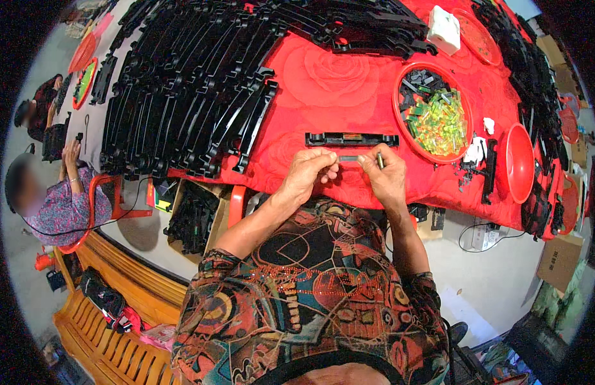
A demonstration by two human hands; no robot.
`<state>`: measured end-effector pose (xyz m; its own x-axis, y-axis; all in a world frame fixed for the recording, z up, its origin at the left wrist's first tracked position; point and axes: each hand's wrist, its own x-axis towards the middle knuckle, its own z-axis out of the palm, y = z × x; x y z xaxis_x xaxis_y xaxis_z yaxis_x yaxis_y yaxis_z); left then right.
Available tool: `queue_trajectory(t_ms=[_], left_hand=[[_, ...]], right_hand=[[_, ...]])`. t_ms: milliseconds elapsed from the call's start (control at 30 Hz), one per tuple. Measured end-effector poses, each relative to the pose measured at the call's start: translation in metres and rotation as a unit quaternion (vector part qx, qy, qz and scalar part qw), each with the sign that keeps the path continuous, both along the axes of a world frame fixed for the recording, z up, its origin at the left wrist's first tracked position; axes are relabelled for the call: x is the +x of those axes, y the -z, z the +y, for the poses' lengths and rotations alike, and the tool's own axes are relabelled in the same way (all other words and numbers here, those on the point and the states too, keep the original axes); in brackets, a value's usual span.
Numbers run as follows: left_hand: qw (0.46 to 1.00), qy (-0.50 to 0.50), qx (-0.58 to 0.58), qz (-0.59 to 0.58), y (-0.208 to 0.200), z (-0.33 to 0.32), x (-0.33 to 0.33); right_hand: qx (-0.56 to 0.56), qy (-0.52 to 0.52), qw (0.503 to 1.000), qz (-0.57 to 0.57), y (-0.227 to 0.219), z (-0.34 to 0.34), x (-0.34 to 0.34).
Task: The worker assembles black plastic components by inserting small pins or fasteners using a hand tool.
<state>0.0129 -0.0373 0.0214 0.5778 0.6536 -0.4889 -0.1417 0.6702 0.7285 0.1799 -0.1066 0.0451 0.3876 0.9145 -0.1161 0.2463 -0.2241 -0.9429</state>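
Thin grey strip [348, 158] was pinched by left hand [308, 174] and right hand [387, 179], which also clutched a rod [380, 160]. Notched black bar [352, 140] lay beyond.

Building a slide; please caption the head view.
Left hand and right hand pinch a small grey strip near a long black plastic part on red cloth.

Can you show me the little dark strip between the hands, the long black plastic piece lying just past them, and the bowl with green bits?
Dark strip [348, 158]: head view, its middle.
Black plastic piece [352, 140]: head view, its middle.
Red bowl [408, 139]: head view, its lower-left wall.
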Motion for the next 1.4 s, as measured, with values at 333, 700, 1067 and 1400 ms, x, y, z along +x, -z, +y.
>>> queue_trajectory(t_ms=[333,700,1067,1400], left_hand=[[0.999,0.02,0.017,0.026,-0.006,0.002,0.0],[0.683,-0.047,0.681,0.26,-0.012,0.046,-0.006],[0.655,0.065,0.711,0.249,0.015,0.045,-0.003],[0.66,0.068,0.707,0.245,0.016,0.045,-0.001]], right_hand=[[-0.008,0.004,1.0,0.006,0.0,0.001,-0.003],[-0.014,0.048,0.998,-0.043,0.012,0.031,0.031],[-0.085,0.029,0.988,-0.123,0.019,0.05,0.022],[-0.104,0.033,0.972,-0.206,0.009,0.051,0.011]])
